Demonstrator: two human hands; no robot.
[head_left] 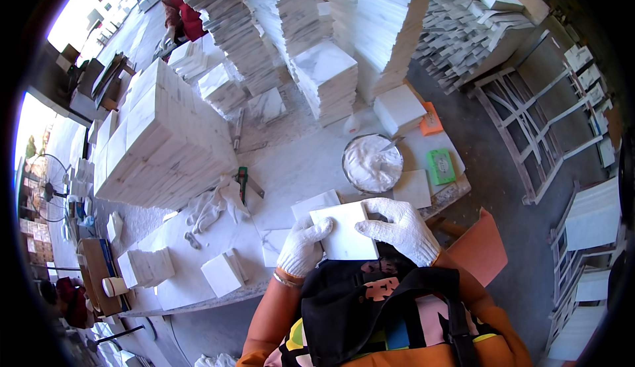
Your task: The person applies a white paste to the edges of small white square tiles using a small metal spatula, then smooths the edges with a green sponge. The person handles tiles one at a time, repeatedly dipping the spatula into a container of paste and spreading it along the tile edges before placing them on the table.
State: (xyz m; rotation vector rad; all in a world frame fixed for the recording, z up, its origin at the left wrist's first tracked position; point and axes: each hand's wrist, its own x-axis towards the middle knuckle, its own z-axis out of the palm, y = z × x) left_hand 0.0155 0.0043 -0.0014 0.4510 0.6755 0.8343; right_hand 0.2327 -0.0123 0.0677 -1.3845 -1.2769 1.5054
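A square white marble tile (347, 232) is held up in front of me at the table's near edge. My left hand (303, 245), in a white knitted glove, grips its left side with the thumb on the face. My right hand (402, 228), gloved alike, closes on its right side. Just beyond the tile stands a round bowl of white paste (372, 162) with a putty knife (390, 143) stuck in it. More loose tiles (316, 203) lie on the table behind and left of my hands.
Tall tile stacks (377, 36) fill the back of the table, with a big block of tiles (159, 142) at left. A green box (440, 166), an orange packet (430, 120), a cutter (243, 183) and spare gloves (218, 203) lie around. A metal rack (529, 129) stands right. Another person (185, 10) works far left.
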